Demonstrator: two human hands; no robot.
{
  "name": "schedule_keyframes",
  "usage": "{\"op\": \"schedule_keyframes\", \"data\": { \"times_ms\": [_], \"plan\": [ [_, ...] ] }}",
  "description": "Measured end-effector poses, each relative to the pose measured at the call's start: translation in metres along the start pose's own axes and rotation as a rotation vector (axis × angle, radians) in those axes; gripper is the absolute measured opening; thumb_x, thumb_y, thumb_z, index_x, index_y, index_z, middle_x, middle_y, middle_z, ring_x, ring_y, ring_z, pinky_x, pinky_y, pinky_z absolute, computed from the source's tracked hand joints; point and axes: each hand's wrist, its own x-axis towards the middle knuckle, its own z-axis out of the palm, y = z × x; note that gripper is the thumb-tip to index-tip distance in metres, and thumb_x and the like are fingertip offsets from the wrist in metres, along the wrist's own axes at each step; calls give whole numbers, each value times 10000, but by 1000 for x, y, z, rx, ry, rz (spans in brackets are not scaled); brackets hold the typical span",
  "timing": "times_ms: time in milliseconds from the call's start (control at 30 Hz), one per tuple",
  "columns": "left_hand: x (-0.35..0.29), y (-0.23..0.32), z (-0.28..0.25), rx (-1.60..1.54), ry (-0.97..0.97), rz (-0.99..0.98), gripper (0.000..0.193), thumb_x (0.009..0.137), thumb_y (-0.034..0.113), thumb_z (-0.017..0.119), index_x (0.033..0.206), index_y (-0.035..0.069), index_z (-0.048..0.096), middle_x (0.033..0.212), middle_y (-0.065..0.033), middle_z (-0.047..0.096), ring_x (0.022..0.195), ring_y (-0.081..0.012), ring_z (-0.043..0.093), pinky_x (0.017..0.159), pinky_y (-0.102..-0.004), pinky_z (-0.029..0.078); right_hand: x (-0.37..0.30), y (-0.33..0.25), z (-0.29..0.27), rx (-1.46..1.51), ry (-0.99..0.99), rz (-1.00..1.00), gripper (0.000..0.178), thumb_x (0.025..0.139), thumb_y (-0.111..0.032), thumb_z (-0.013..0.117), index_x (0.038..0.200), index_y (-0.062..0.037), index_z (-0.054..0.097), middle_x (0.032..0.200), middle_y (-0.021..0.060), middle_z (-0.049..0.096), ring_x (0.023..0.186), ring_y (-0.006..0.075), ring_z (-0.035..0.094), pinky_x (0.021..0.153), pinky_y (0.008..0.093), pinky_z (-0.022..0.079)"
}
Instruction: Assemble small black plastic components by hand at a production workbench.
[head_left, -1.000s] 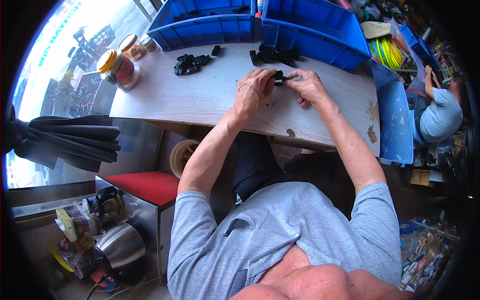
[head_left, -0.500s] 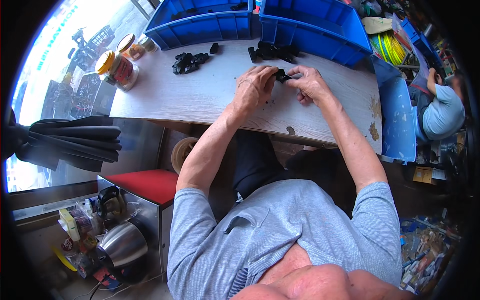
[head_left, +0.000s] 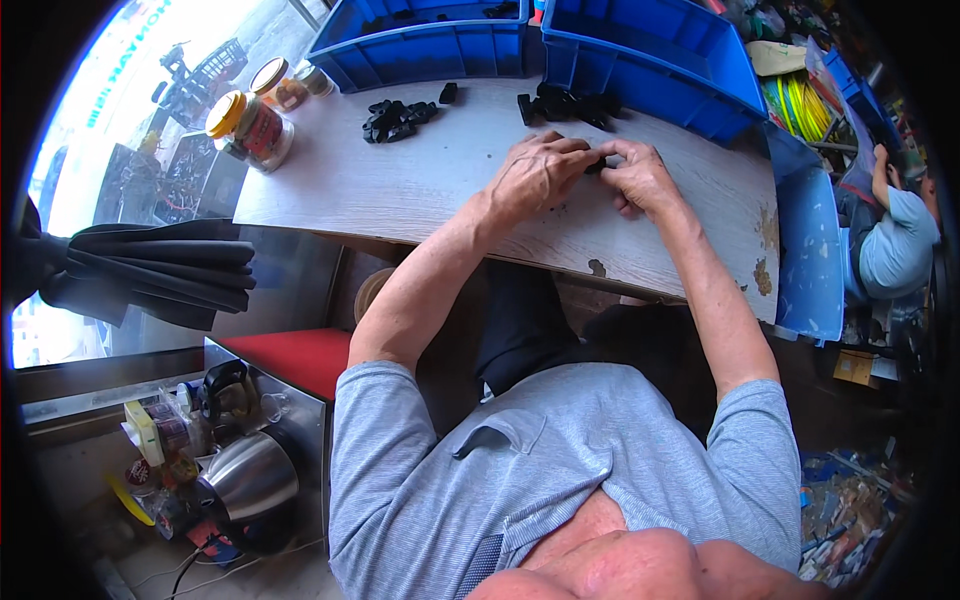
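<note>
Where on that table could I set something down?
Bare: between the yellow-lidded jar, left black-parts pile and left hand; also between the right hand and light-blue bin. Crowded: between the hands and right blue crate, around another black-parts pile.

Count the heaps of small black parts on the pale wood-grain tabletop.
2. The left heap of black parts lies before the left blue plastic bin; the right heap lies before the right blue bin. None seems hidden.

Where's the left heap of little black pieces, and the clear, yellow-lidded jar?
Left heap of little black pieces [head_left: 392, 122], head view: middle of the heap.
Clear, yellow-lidded jar [head_left: 262, 133], head view: red label on its side.
</note>
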Motion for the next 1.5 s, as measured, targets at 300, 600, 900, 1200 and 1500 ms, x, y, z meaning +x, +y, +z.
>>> {"op": "schedule_keyframes", "data": {
  "times_ms": [300, 600, 900, 1200, 1500],
  "plan": [
    [-13, 14, -5, 80, -34, -81, 579, 811, 50, 715, 1370, 168, 624, 1324, -59, 653, 1259, -298, 562, 1014, -454, 451, -1, -2, 0, -61, -26, -19, 357, 814, -124, 739, 1164, -116, 671, 600, -2, 554, 456, 104, 533, 396, 282, 450],
    [-22, -119, -68, 666, 188, -294, 380, 799, 38, 616, 1145, 151, 728, 1187, -103, 696, 1229, -360, 589, 1002, -492, 476, -23, 22, -34, 320, 84, 46, 519, 813, -237, 812, 1221, 3, 600, 550, 3, 506, 476, 125, 593, 433, 290, 536],
    [-28, -69, -46, 470, 115, -191, 310, 789, 111, 712, 1098, 134, 712, 1100, -86, 693, 1085, -307, 629, 857, -436, 554, -17, 105, -171, 706, 852, 131, 350, 797, -246, 849, 1079, -97, 705, 558, 38, 480, 553, 220, 608, 592, 442, 604],
    [-39, -60, -43, 336, 140, -219, 307, 785, 66, 725, 1088, 110, 700, 1064, -84, 715, 1012, -323, 648, 822, -438, 559, -1, 48, -82, 473, 360, 39, 351, 822, -253, 822, 1113, -106, 692, 577, -9, 512, 516, 137, 597, 519, 326, 590],
    [-37, -29, -26, 266, 203, -265, 322, 863, 65, 669, 1183, 89, 695, 1068, -97, 744, 1033, -319, 665, 898, -429, 542, 33, -9, -18, 103, 277, -5, 434, 838, -267, 795, 1200, -64, 668, 600, 1, 528, 477, 107, 564, 417, 281, 511]
  ]
}}
